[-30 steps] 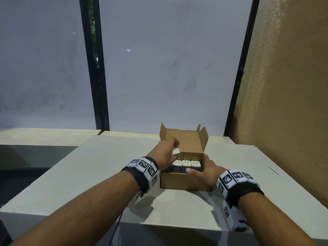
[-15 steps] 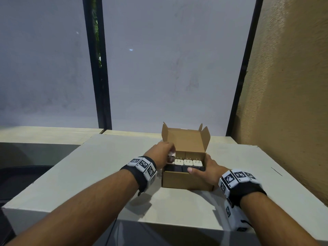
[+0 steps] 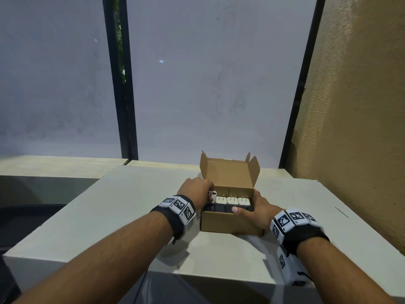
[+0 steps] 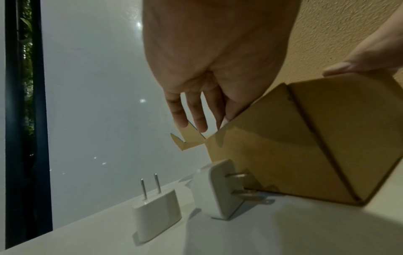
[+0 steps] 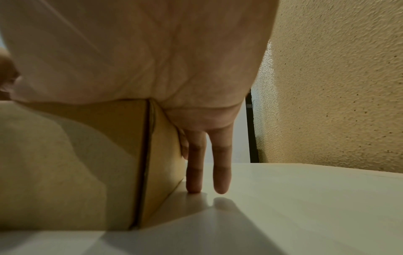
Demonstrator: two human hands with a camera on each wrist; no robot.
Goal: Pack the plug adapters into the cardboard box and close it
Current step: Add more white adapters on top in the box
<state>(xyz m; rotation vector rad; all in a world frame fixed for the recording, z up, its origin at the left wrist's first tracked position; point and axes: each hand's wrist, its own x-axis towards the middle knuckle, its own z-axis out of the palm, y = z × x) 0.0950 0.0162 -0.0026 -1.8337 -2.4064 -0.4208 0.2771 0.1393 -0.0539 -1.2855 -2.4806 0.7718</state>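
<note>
box: cardboard box [image 3: 228, 222] on the white table [image 3: 122, 207], lid flap up at the far side, open
inside box: row of white plug adapters [image 3: 232, 200] at the back, prongs up; dark ones in front of them
left hand [image 3: 196, 189]: at box's left rim, pinching a white adapter [image 3: 212, 195] right at the left end of the white row
right hand [image 3: 258, 210]: grasping box's right near corner, thumb over the front rim, fingers [image 5: 194, 172] straight down the right wall, tips at the table
loose adapters: two white ones on the table left of the box; upright adapter [image 4: 156, 215] prongs up, tipped adapter [image 4: 218, 191] prongs toward box wall
backdrop: frosted window, textured tan wall at right
</note>
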